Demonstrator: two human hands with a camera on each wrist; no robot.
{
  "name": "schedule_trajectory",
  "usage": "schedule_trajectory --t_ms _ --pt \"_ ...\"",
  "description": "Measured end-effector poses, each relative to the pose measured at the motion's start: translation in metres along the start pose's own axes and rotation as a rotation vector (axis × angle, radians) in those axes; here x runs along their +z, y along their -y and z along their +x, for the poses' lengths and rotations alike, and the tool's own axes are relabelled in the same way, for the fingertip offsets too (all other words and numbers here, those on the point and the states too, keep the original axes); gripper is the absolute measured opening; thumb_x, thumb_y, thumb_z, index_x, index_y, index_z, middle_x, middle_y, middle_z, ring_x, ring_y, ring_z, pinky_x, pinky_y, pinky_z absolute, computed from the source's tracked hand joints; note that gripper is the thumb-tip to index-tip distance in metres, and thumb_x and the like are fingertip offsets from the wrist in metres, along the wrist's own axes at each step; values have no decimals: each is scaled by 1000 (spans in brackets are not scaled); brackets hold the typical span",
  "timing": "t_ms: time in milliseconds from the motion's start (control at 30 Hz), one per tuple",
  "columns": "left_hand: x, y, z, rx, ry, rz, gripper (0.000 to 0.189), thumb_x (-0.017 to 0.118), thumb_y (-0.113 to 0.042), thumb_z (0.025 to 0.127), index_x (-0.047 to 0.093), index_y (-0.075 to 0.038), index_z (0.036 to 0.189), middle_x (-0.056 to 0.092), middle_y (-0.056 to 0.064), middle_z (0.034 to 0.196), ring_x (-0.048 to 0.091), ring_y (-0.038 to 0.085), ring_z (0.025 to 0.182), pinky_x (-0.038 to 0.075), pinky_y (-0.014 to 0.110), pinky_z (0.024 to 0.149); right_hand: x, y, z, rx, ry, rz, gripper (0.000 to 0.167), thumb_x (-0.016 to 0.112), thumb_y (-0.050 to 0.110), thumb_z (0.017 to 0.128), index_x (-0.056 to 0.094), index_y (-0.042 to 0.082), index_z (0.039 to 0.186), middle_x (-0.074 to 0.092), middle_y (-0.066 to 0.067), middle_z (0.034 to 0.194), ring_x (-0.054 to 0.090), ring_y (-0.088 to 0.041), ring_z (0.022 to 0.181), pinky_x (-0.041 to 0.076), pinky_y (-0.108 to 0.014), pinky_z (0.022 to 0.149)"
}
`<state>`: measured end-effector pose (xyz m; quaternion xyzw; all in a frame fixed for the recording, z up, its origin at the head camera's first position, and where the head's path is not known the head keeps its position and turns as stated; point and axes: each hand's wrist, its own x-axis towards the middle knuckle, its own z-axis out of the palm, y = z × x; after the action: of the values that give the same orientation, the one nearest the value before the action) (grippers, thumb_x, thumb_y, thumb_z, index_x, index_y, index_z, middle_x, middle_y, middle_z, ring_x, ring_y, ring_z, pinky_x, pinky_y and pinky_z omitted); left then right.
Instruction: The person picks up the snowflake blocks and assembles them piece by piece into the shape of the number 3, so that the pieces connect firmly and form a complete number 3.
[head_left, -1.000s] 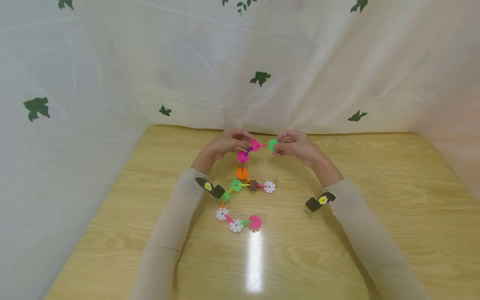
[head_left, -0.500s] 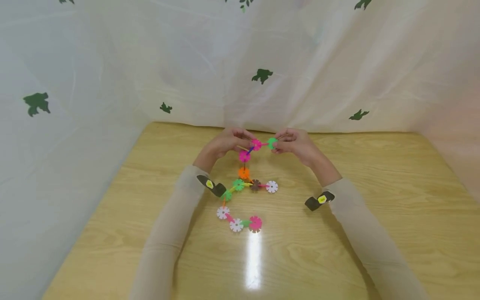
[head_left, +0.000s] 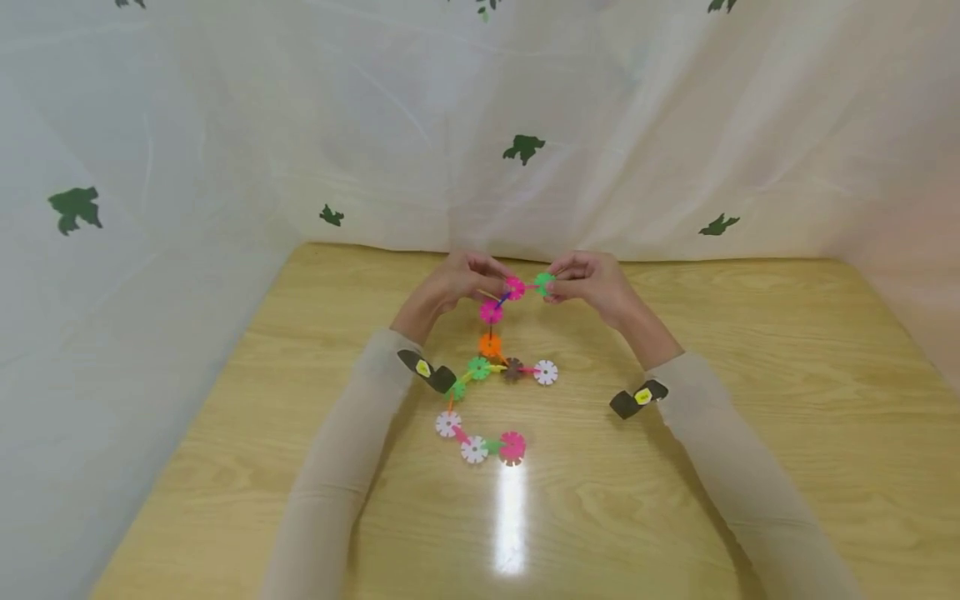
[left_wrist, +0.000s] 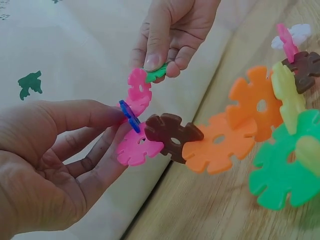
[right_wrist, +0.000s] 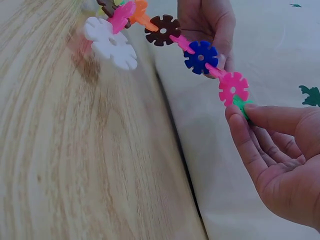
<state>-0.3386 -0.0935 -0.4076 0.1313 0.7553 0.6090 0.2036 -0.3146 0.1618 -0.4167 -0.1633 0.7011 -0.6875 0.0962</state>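
A chain of colourful notched snowflake discs runs between both hands and down toward the person. At its far end my right hand (head_left: 596,287) pinches a green snowflake disc (right_wrist: 241,106) between thumb and fingers. That green disc is slotted into a pink disc (right_wrist: 233,89). My left hand (left_wrist: 60,160) holds the chain near a blue disc (left_wrist: 130,116), with its fingers behind a pink disc (left_wrist: 136,150). Brown (left_wrist: 172,139) and orange (left_wrist: 219,142) discs follow along the chain. Nearer the person come a white disc (head_left: 546,372) on a side branch and a large pink disc (head_left: 512,447) at the near end.
The wooden table (head_left: 637,500) lies under the chain. Its back edge meets a pale curtain (head_left: 405,150) with green leaf and bird prints, close behind both hands. Black straps (head_left: 639,400) circle both sleeves.
Both hands keep their hold and have drawn very slightly closer together. The chain has shifted a little to the right in the head view.
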Motion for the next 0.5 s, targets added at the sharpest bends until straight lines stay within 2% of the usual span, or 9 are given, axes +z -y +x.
schedule_trajectory --t_ms 267,500 --pt "4 -2 2 13 -31 7 26 73 -2 90 72 2 116 75 11 104 73 21 88 63 40 85 2 1 0 25 -52 11 16 67 -9 92 63 -6 107 76 -1 82 74 -14 71 64 -37 78" --pt "3 0 2 24 -53 -9 25 72 0 91 72 3 116 75 10 100 72 18 85 63 38 82 5 0 3 99 -86 43 18 68 -5 93 60 -4 109 76 -1 85 75 -14 73 64 -38 82"
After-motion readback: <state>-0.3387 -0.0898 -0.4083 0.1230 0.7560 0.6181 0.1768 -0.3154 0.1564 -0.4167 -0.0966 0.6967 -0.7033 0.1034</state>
